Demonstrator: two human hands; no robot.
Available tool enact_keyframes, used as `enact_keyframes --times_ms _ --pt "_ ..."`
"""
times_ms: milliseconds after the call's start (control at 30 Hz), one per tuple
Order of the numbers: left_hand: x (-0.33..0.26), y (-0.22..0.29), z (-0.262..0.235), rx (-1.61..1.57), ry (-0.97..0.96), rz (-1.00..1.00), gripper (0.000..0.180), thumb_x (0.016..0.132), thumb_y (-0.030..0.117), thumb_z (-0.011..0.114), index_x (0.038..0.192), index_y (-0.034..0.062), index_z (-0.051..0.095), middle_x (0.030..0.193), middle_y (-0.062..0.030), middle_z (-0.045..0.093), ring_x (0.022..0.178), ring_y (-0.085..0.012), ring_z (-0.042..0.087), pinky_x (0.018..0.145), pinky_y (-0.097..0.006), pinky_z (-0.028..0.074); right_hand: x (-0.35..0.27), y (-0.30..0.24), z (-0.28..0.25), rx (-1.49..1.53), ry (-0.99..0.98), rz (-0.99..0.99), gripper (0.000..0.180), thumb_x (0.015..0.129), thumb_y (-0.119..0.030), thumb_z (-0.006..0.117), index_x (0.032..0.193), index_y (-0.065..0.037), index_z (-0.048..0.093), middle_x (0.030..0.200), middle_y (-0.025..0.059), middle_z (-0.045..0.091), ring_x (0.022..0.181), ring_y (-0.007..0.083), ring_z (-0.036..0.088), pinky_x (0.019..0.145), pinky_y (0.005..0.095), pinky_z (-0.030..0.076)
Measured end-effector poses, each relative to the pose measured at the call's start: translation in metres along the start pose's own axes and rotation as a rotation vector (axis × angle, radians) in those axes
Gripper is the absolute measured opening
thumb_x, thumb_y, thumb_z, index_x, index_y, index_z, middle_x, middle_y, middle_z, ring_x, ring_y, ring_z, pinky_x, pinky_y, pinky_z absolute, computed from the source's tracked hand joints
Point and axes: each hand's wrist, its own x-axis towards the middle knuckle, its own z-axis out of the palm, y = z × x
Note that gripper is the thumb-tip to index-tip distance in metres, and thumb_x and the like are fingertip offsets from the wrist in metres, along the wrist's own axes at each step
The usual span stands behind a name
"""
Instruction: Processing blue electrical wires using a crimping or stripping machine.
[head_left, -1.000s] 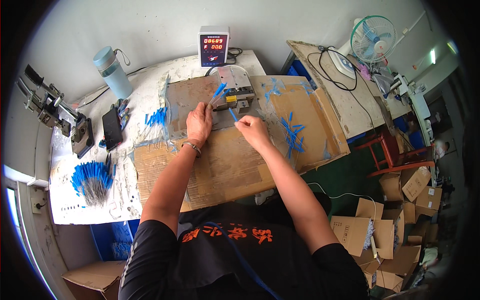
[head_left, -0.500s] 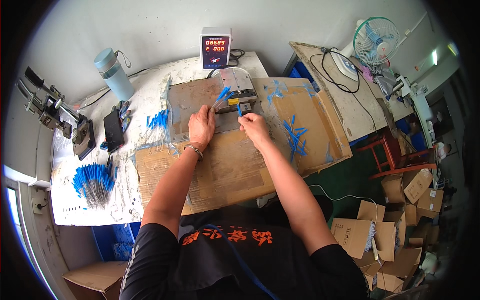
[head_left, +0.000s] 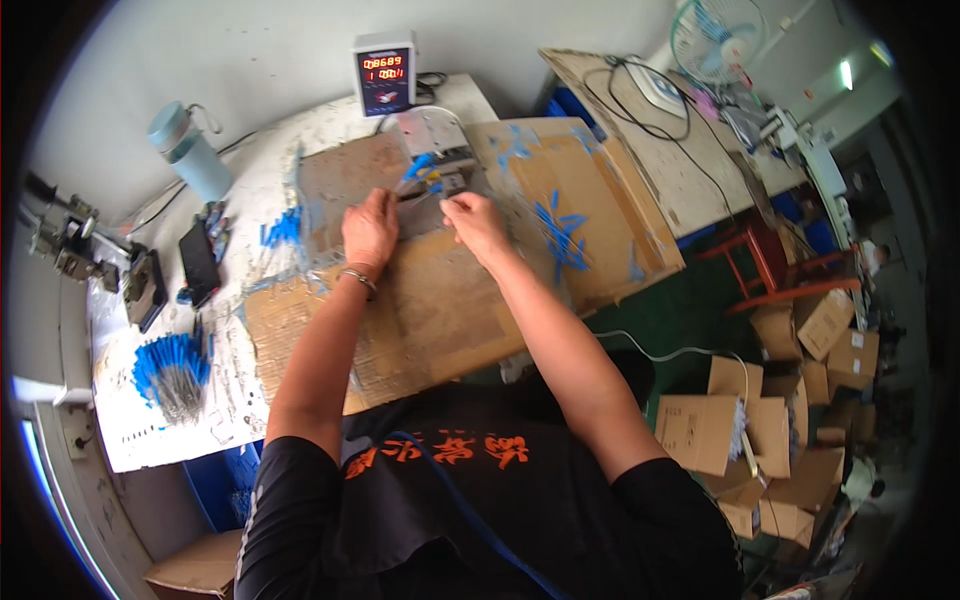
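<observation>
My left hand [head_left: 371, 230] is closed around a few thin wires with blue sleeves [head_left: 418, 167], their blue ends fanning out toward the machine. Close beside it, my right hand [head_left: 475, 222] is pinched at the front of a small metal bench machine [head_left: 430, 135] with a yellow part. A blue-tipped wire seems to be in its fingertips, blurred and mostly hidden. To the right, a loose pile of blue-sleeved wires [head_left: 562, 235] lies on cardboard. Another small pile [head_left: 282, 228] sits left of the metal plate, and a large bundle [head_left: 172, 372] lies at the near left.
Behind the machine stands a white box with a lit red display [head_left: 385, 75]. A light blue bottle [head_left: 190, 150], a phone [head_left: 199, 262] and a metal hand press [head_left: 145, 290] are on the left. Cardboard [head_left: 330, 340] covers the table front; a fan [head_left: 718, 40] and open cartons [head_left: 695, 432] are at right.
The whole view has shifted, so the table sits further left and higher. The blue tip at my right fingertips has become harder to see, and the display reading has changed.
</observation>
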Motion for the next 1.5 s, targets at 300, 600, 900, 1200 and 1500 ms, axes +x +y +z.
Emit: enact_keyframes --times_ms 300,600,900,1200,1500 --pt "0.000 0.003 0.000 0.084 -0.053 0.127 0.013 0.090 0.023 0.052 0.088 0.0105 0.057 0.078 -0.0112 0.065 0.073 -0.0313 0.061 0.071 -0.040 0.042 -0.028 0.002 -0.140 -0.721 0.325 -0.309 0.008 0.081 -0.014 0.062 0.085 -0.009 0.066 0.084 0.0097 0.066 0.078 0.0222 0.064 0.069 0.0337 0.049" --pt "-0.002 0.002 0.003 0.102 -0.014 0.219 0.012 0.090 0.022 0.053 0.088 0.0108 0.057 0.078 -0.0102 0.065 0.074 -0.0299 0.061 0.070 -0.040 0.041 -0.027 0.001 -0.142 -1.107 0.275 -0.127 0.006 0.078 -0.015 0.064 0.083 -0.012 0.065 0.098 0.0081 0.063 0.093 0.0278 0.061 0.076 0.0394 0.049" --pt "0.000 0.000 0.003 0.051 -0.008 0.208 0.012 0.090 0.023 0.054 0.088 0.0107 0.057 0.075 -0.0124 0.064 0.072 -0.0326 0.060 0.069 -0.041 0.043 -0.039 -0.008 -0.168 -0.821 0.268 -0.187 0.008 0.078 -0.015 0.063 0.084 -0.010 0.064 0.083 0.0072 0.067 0.082 0.0267 0.063 0.070 0.0384 0.049" --pt "0.001 -0.003 -0.004 -0.235 -0.003 -0.081 0.019 0.092 0.026 0.050 0.089 0.0084 0.057 0.070 -0.0159 0.060 0.070 -0.0375 0.058 0.065 -0.045 0.045 -0.072 -0.073 -0.098 -0.453 -0.306 -0.267 0.004 0.081 -0.006 0.059 0.081 -0.003 0.060 0.065 0.0000 0.055 0.063 0.0058 0.050 0.058 0.0229 0.041" --pt "0.001 -0.003 -0.005 -0.263 0.030 -0.111 0.021 0.093 0.026 0.049 0.088 0.0066 0.055 0.068 -0.0147 0.061 0.069 -0.0359 0.059 0.064 -0.044 0.045 -0.039 -0.034 -0.008 -0.942 0.006 -0.356 0.040 0.078 -0.022 0.068 0.112 -0.014 0.049 0.085 0.0091 0.067 0.080 0.0320 0.063 0.073 0.0434 0.049"
